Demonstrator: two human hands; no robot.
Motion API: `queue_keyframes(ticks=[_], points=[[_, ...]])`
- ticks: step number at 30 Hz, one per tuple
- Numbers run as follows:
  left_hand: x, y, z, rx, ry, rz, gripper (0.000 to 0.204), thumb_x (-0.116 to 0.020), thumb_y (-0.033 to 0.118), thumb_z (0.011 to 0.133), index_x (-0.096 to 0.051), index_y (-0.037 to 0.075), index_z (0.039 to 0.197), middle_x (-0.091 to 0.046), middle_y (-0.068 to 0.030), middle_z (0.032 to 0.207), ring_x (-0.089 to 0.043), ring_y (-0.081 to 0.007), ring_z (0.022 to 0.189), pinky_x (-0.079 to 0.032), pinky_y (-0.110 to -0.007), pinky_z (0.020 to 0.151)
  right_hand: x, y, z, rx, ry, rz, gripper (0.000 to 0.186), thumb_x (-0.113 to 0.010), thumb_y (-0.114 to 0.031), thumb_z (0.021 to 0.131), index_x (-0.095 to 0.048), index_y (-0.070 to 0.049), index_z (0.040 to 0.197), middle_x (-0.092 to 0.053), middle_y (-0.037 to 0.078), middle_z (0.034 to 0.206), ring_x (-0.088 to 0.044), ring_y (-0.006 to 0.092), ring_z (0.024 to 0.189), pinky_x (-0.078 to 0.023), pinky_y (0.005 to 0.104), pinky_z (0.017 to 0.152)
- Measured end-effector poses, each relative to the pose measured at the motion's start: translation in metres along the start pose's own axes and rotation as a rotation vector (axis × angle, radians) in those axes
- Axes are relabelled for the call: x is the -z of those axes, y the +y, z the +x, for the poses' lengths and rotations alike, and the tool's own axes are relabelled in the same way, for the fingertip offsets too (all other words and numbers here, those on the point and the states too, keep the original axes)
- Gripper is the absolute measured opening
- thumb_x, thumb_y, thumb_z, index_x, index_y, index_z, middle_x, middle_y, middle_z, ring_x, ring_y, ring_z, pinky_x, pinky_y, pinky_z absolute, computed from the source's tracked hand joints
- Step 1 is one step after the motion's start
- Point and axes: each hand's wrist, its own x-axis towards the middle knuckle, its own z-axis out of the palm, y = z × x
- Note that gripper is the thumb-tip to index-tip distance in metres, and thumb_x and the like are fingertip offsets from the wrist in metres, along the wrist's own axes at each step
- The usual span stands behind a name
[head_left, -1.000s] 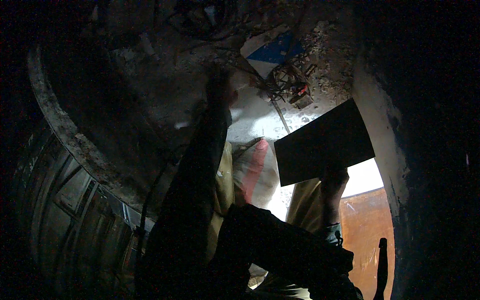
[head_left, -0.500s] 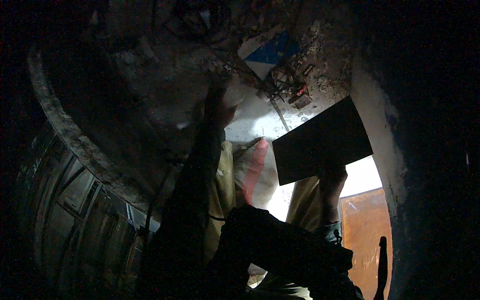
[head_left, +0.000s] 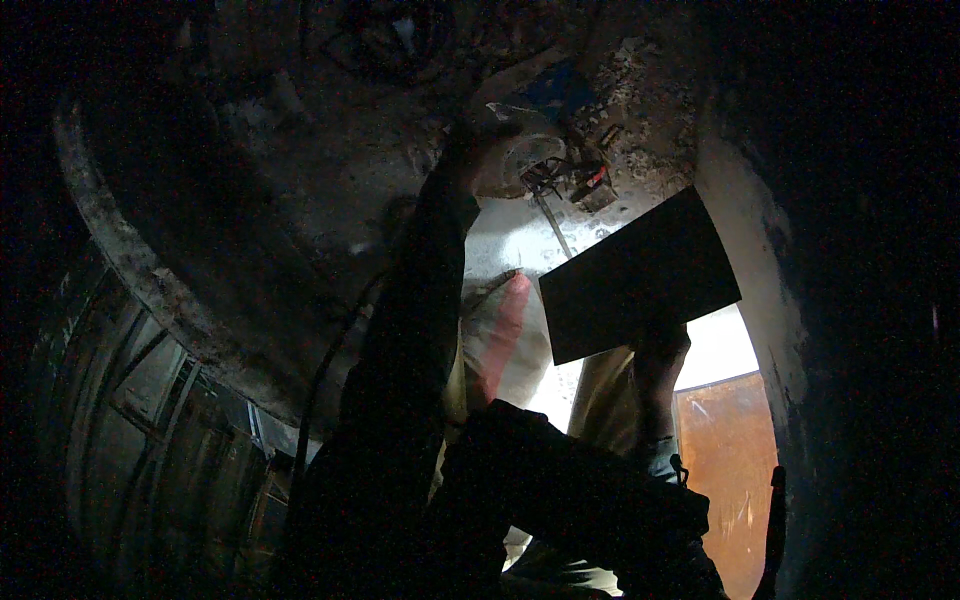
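My right hand (head_left: 662, 362) grips the near edge of a flat, dark rectangular panel (head_left: 640, 280), tilted with its right end farther away. My left arm stretches forward, and my left hand (head_left: 478, 160) is at the dim ground beside a pale rounded thing (head_left: 532, 150). Shadow hides its fingers and anything in them. Just right of that hand lies a tangle of dark wire or metal (head_left: 548, 178), with a small box-like piece with a red part (head_left: 596, 186). A thin rod (head_left: 553, 225) runs from the tangle toward the panel.
A pale sack with a red stripe (head_left: 506, 335) stands between my arms. An orange-brown board (head_left: 735, 470) is at the lower right by a pale wall (head_left: 745, 225). A blue patch (head_left: 560, 88) and rubble (head_left: 640, 120) lie farther off. A curved ledge (head_left: 165, 290) runs along the left.
My left hand has moved farther away and to the right, toward the wire tangle. The blue patch beyond it looks darker and less exposed. The panel has barely shifted in my right hand.
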Motion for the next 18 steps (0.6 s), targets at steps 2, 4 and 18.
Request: queue_keyframes(ticks=[2, 4, 18], points=[[0.0, 0.001, 0.002, -0.017, -0.013, -0.025, 0.063, -0.067, 0.023, 0.062, -0.043, 0.005, 0.117, -0.044, -0.02, 0.119, -0.04, -0.036, 0.11, -0.035, -0.044, 0.091, 0.0, -0.002, -0.001, 0.034, -0.007, -0.118, 0.024, -0.058, -0.004, 0.076, -0.055, 0.006, 0.098, -0.06, 0.009, 0.093, -0.053, 0.014, 0.083, -0.044, 0.0264, 0.073], [0.004, -0.006, -0.011, 0.0, -0.009, -0.058, 0.062, -0.067, 0.022, 0.063, -0.043, 0.005, 0.117, -0.044, -0.02, 0.119, -0.041, -0.036, 0.11, -0.035, -0.044, 0.09, -0.008, 0.006, 0.001, -0.009, 0.106, 0.258, 0.024, -0.058, -0.004, 0.076, -0.054, 0.006, 0.098, -0.061, 0.009, 0.091, -0.054, 0.0143, 0.081, -0.044, 0.0271, 0.072], [0.025, -0.083, -0.162, 0.438, 0.05, -0.408, 0.057, -0.062, 0.016, 0.066, -0.043, 0.005, 0.118, -0.047, -0.0198, 0.115, -0.044, -0.0363, 0.106, -0.036, -0.045, 0.087, -0.011, 0.001, -0.003, 0.127, 0.016, 0.013, 0.025, -0.054, -0.003, 0.073, -0.054, 0.006, 0.096, -0.061, 0.012, 0.092, -0.055, 0.0165, 0.086, -0.043, 0.028, 0.077]])
